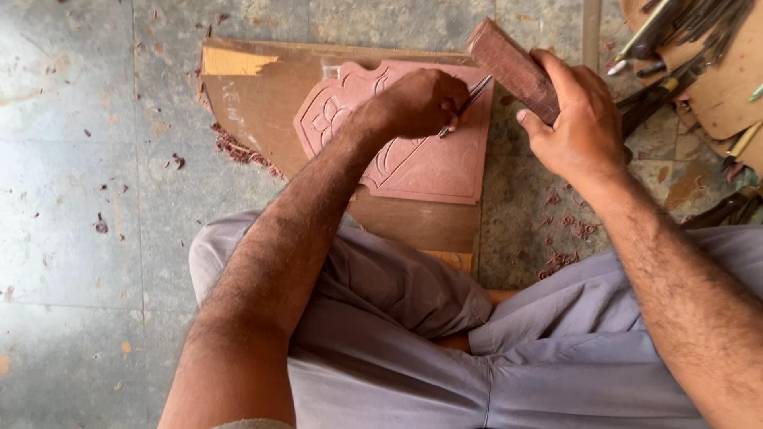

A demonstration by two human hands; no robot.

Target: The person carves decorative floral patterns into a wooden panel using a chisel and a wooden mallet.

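Note:
A reddish wooden panel (433,163) with a carved flower and curved outline lies on a brown board (262,99) on the floor. My left hand (421,102) rests on the panel, fist closed around a thin metal chisel (469,102) whose shaft sticks out toward the upper right. My right hand (576,119) is raised just right of the panel and grips a reddish wooden block (509,63), held tilted above the chisel's end.
Several chisels and carving tools (675,48) lie on cardboard at the top right. Red wood shavings (238,151) lie scattered by the board's left edge and on the stone floor (71,159). My crossed legs in grey trousers (413,334) fill the bottom.

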